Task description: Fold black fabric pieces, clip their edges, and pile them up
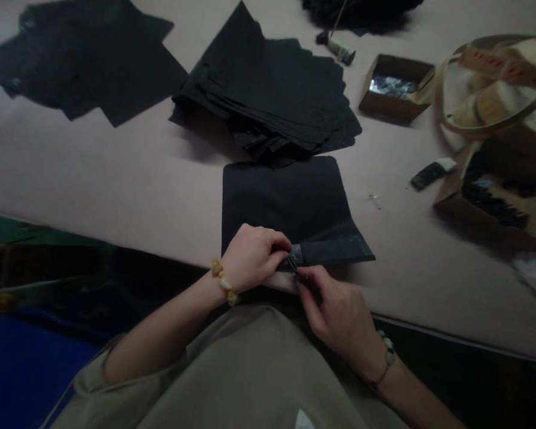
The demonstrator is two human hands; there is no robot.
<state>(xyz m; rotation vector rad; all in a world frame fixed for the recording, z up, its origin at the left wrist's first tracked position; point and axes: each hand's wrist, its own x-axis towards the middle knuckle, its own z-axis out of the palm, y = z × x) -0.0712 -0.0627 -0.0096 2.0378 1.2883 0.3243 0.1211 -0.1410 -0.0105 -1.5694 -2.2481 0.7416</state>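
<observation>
A dark flat sheet lies at the table's front edge, with a folded strip along its near side. My left hand is closed at the sheet's near edge, its thumb and fingers pinched beside a small shiny patch. Just right of it, my right hand is closed around a small dark tool, whose thin tip points up and left towards my left fingertips. What my left fingers pinch is partly hidden; it looks like the sheet's edge.
Behind the sheet lies a fanned stack of dark sheets, with another pile at the back left. To the right are a small open box, tape rolls, a larger box with dark pieces, and a dark tube.
</observation>
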